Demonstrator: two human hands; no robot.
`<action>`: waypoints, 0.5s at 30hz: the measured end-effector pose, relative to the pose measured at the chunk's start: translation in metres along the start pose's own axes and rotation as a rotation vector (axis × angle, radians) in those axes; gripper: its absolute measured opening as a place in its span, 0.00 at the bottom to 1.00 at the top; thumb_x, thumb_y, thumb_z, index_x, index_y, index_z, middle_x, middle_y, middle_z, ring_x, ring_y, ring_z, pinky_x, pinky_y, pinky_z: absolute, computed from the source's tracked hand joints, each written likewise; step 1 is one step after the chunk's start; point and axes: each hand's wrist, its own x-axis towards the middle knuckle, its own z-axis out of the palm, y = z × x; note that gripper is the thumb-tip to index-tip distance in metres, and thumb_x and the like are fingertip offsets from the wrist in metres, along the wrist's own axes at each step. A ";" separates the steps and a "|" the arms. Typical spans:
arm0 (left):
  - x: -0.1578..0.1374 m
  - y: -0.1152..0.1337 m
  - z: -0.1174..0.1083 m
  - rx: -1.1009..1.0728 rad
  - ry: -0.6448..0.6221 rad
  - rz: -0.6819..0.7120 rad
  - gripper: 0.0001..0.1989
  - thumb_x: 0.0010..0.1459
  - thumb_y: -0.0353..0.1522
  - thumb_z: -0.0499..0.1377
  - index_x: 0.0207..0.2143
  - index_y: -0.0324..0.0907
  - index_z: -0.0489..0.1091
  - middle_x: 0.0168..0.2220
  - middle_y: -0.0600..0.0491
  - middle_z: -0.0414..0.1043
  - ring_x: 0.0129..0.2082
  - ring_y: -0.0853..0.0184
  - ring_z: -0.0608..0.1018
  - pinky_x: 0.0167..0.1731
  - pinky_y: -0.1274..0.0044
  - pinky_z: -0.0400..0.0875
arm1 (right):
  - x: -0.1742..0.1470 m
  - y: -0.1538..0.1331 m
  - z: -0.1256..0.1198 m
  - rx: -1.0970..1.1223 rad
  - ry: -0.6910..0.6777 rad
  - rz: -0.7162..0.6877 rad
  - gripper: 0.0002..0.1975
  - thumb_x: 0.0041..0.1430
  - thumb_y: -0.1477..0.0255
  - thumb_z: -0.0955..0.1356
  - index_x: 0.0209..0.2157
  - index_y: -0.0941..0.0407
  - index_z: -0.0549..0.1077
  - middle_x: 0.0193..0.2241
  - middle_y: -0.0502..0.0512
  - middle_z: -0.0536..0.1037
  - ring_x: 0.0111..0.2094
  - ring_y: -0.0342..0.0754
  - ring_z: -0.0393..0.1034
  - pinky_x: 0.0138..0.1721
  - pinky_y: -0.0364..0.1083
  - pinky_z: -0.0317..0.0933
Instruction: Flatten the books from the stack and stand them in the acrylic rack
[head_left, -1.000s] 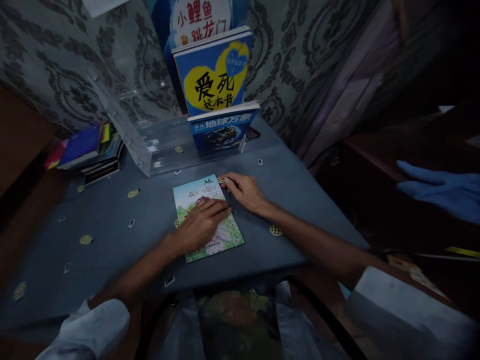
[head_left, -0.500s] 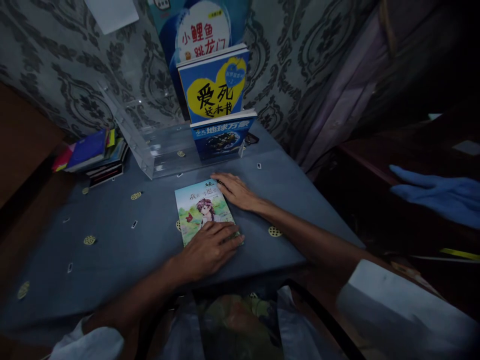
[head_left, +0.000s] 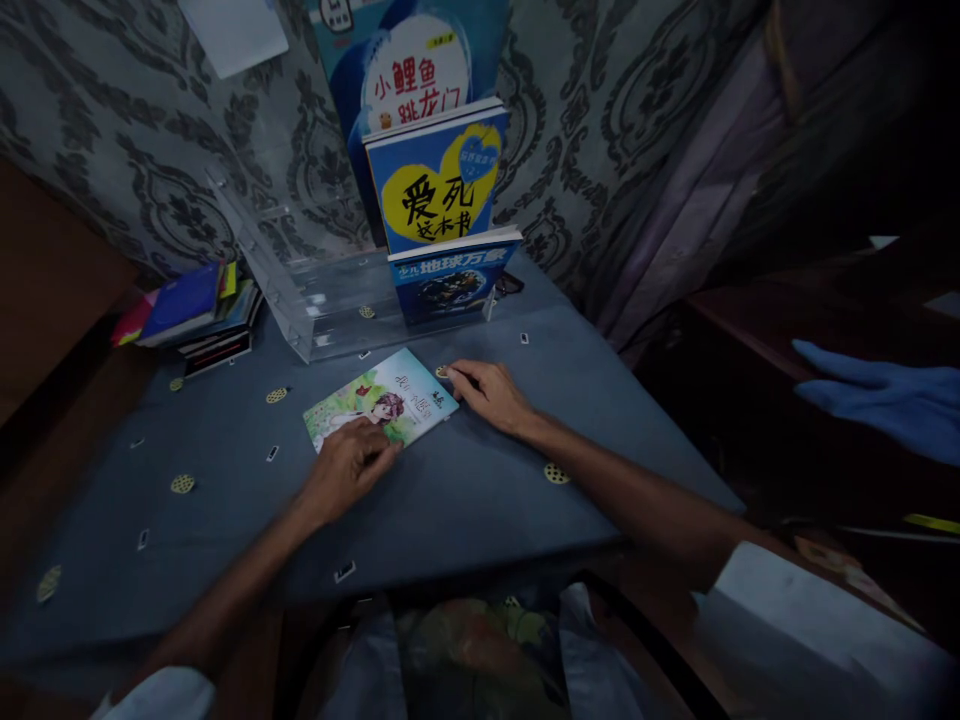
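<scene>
A thin picture book (head_left: 412,385) with a pale blue and green cover lies slanted on the table, its title end toward the right. My left hand (head_left: 351,462) grips its near long edge, fingers bent over the cover and thumb along the rim. At the book's right corner, the curled fingers of my right hand (head_left: 491,395) close in on the edge; their exact contact is hard to see. Beyond the book is a clear acrylic stand (head_left: 300,320). It holds a blue book (head_left: 450,280), a yellow-heart book (head_left: 442,185) and a tall teal book (head_left: 416,70).
Several books are stacked in a pile (head_left: 191,310) at the back left. The grey-blue tablecloth (head_left: 247,530) bears small printed patterns. Off to the right lies a blue glove (head_left: 885,395) on a dark surface. Dark glasses (head_left: 510,284) rest behind the stand.
The picture book has turned clockwise and shifted left. My left hand has moved left with it, and my right hand has drawn its fingers in near the corner.
</scene>
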 end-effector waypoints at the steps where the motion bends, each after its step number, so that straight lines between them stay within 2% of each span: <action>1: 0.007 -0.005 -0.002 -0.018 0.002 -0.025 0.24 0.71 0.37 0.48 0.20 0.42 0.63 0.21 0.55 0.64 0.27 0.67 0.71 0.33 0.75 0.66 | -0.001 -0.001 0.000 -0.007 0.000 -0.017 0.18 0.68 0.65 0.59 0.30 0.56 0.74 0.24 0.52 0.77 0.27 0.47 0.70 0.33 0.45 0.57; 3: 0.023 -0.016 -0.003 -0.018 0.037 -0.064 0.20 0.70 0.37 0.47 0.26 0.42 0.68 0.26 0.53 0.70 0.31 0.66 0.73 0.36 0.74 0.68 | -0.001 -0.002 0.001 -0.016 0.002 -0.034 0.18 0.68 0.65 0.59 0.29 0.55 0.73 0.24 0.52 0.76 0.28 0.47 0.69 0.33 0.45 0.57; 5: 0.042 -0.027 0.000 0.030 0.088 -0.094 0.15 0.69 0.36 0.47 0.39 0.41 0.72 0.39 0.48 0.75 0.42 0.61 0.75 0.45 0.70 0.69 | -0.001 -0.002 0.001 -0.020 -0.002 -0.032 0.18 0.68 0.65 0.59 0.28 0.55 0.72 0.24 0.52 0.76 0.28 0.47 0.69 0.33 0.45 0.56; 8: 0.066 -0.041 0.009 0.133 0.095 -0.139 0.17 0.68 0.33 0.47 0.52 0.38 0.70 0.54 0.43 0.72 0.55 0.56 0.72 0.57 0.64 0.64 | -0.002 -0.004 -0.002 -0.013 -0.021 -0.029 0.19 0.69 0.65 0.58 0.28 0.55 0.72 0.24 0.52 0.76 0.28 0.46 0.69 0.34 0.45 0.57; 11: 0.080 -0.046 0.017 0.206 0.064 -0.169 0.19 0.68 0.32 0.47 0.55 0.36 0.69 0.58 0.43 0.69 0.58 0.54 0.70 0.59 0.60 0.62 | -0.003 -0.006 -0.004 0.001 -0.032 -0.029 0.18 0.69 0.65 0.58 0.29 0.55 0.71 0.25 0.52 0.76 0.28 0.46 0.69 0.34 0.45 0.57; 15: 0.079 -0.033 0.024 0.233 0.028 -0.128 0.19 0.69 0.32 0.47 0.57 0.37 0.69 0.59 0.43 0.69 0.58 0.53 0.70 0.55 0.60 0.65 | -0.003 -0.006 -0.006 0.001 -0.026 -0.038 0.18 0.69 0.66 0.58 0.27 0.55 0.69 0.24 0.51 0.75 0.27 0.45 0.68 0.33 0.44 0.56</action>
